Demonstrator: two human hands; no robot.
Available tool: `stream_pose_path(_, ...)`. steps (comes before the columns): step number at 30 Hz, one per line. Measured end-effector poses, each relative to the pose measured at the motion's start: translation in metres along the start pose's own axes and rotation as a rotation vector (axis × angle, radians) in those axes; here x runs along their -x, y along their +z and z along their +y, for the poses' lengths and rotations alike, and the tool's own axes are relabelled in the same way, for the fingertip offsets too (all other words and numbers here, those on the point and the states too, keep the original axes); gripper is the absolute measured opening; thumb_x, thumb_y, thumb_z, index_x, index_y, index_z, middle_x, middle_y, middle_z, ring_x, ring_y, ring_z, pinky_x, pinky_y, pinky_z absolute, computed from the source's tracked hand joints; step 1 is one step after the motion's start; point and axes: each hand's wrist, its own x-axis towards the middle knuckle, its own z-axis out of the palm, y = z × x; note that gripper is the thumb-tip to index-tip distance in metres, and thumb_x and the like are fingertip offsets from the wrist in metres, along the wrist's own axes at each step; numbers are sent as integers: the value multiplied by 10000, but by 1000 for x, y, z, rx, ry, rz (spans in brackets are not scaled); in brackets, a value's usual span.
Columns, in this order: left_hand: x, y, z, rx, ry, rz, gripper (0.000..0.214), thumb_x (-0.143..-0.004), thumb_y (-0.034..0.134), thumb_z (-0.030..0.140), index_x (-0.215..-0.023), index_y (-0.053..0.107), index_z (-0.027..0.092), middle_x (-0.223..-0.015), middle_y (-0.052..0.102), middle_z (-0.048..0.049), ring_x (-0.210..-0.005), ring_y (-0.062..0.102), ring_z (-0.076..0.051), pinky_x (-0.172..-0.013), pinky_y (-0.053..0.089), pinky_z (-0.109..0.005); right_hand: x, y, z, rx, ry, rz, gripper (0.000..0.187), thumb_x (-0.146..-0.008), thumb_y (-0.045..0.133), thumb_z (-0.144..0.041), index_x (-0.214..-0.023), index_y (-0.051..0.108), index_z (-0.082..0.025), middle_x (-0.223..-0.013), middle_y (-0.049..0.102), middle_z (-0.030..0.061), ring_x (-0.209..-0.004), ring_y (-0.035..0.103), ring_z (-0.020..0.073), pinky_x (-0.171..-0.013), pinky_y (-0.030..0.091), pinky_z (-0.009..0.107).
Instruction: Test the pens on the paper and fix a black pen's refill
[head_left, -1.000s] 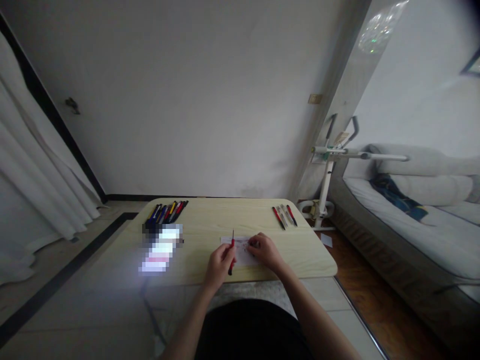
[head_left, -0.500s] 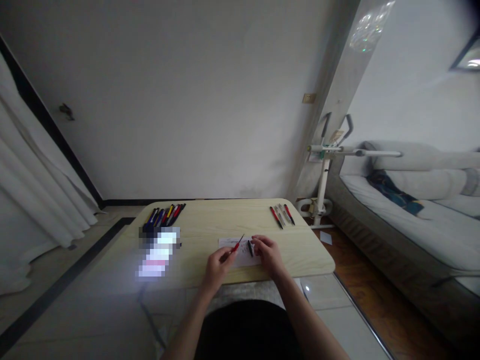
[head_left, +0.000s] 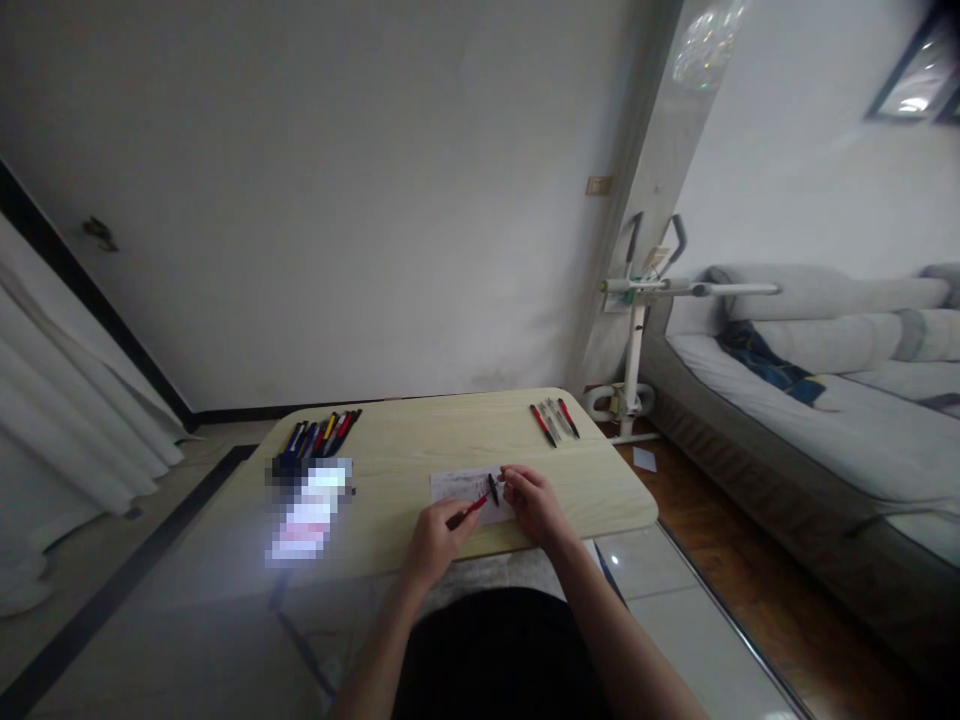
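Observation:
My left hand [head_left: 433, 537] is closed around a red pen [head_left: 466, 512] that points up and right, low over a white sheet of paper [head_left: 465, 487] on the pale wooden table [head_left: 420, 445]. My right hand [head_left: 534, 502] is pinched on a small black pen part [head_left: 493, 489] just above the paper, close to the red pen's tip. Both hands work at the near edge of the table.
A row of several coloured pens [head_left: 321, 435] lies at the far left of the table, beside a blurred patch [head_left: 306, 510]. Several more pens [head_left: 553, 420] lie at the far right. A white exercise machine [head_left: 637, 330] and a grey sofa [head_left: 810, 400] stand to the right; curtains [head_left: 60, 420] hang left.
The red pen has tipped from upright to slanting toward the right hand. The right hand has come off the paper with the black part in its fingers. The view has shifted right.

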Motion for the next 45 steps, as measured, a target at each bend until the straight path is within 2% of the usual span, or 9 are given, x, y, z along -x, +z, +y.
stream_pose_path(15,0,-1,3,35,-26,10,222,-748,538,344,-821,676,187,-793,673,-53,-712,593,-173,-674,460,-264,0,0,0,18,-13,-1,184,-597,689,-300,-726,651,-175,-610,583,-6,-502,437,82,-481,320,227)
stream_pose_path(22,0,0,3,62,-42,9,233,-742,539,356,-834,676,192,-820,676,-60,-748,596,-185,-712,461,-280,2,2,0,148,-54,-26,214,-614,667,-349,-741,649,-178,-557,547,-16,-511,430,97,-504,332,235)
stream_pose_path(30,1,-1,4,42,-44,16,219,-741,542,350,-817,677,196,-812,675,-52,-738,597,-180,-712,462,-278,0,1,2,75,-69,34,185,-614,665,-339,-711,644,-182,-587,558,-13,-502,420,90,-500,314,240)
stream_pose_path(45,1,-2,3,24,-24,2,202,-754,537,326,-823,675,196,-808,673,-47,-725,587,-173,-684,449,-261,0,2,2,63,-79,17,155,-634,660,-312,-697,647,-171,-553,537,-20,-493,406,82,-498,302,234)
